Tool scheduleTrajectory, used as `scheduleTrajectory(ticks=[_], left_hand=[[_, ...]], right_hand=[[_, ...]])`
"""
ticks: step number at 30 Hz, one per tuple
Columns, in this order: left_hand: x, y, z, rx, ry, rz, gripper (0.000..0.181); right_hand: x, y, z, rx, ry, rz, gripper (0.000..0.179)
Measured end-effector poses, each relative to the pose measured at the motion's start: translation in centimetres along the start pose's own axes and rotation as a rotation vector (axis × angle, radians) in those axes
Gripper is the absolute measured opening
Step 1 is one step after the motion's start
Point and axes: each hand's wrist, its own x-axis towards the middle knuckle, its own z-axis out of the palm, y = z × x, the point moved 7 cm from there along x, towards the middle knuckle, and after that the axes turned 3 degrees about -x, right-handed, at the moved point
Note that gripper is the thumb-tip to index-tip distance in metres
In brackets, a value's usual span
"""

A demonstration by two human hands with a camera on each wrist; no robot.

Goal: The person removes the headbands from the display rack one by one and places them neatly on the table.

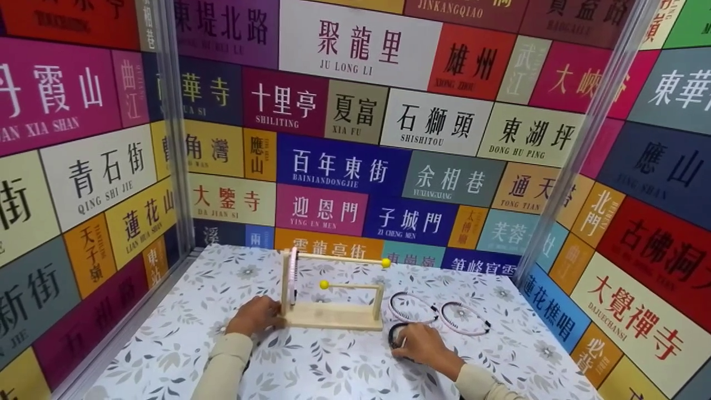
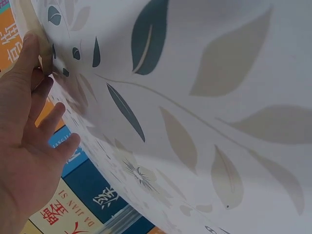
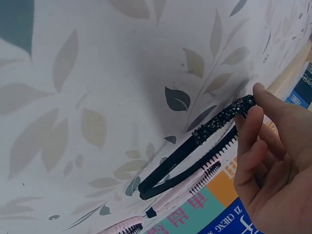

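Observation:
My left hand (image 1: 254, 315) grips the left end of a wooden stand (image 1: 333, 318) between thumb and index finger; the other fingers are spread loosely in the left wrist view. The stand has two horizontal rods tipped with yellow balls (image 1: 386, 263). On its upper rod, against the left post, hangs a pink headband (image 1: 293, 278). To the right of the stand, my right hand (image 1: 419, 345) pinches a black headband (image 3: 219, 122) with sparkly stones along one part. Its comb-like inner teeth show in the right wrist view.
Two more pink headbands with dark ends, a left one (image 1: 408, 320) and a right one (image 1: 472, 333), lie behind my right hand. A white leaf-patterned cloth (image 1: 311, 366) covers the table. Walls of colourful sign panels (image 1: 339, 161) enclose it at the back and sides.

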Motion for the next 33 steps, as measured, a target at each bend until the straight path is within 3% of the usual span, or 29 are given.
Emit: scheduleTrajectory(ticks=[3,9,13,18,23,33], left_hand=[[0.1,0.0,0.0,-0.007,0.006,-0.013,0.036],[-0.2,0.2,0.1,-0.011,0.001,-0.038,0.041],[-0.2,0.4,0.0,0.015,0.008,-0.003,0.036],[0.2,0.2,-0.1,0.050,0.022,0.012,0.029],[0.2,0.1,-0.2,0.031,0.022,-0.013,0.032],[-1.4,1.3,-0.8,0.043,0.022,-0.053,0.037]], right_hand=[[0.1,0.2,0.2,-0.009,0.018,0.005,0.018],[0.2,0.7,0.4,0.000,-0.023,0.057,0.016],[0.8,0.3,-0.4,0.012,-0.011,0.066,0.015],[2.2,-0.9,-2.0,0.069,0.033,0.047,0.017],[3.7,-2.3,-3.5,0.085,0.103,0.020,0.023],[6.6,-5.8,-3.8,0.279,0.138,-0.003,0.038]])
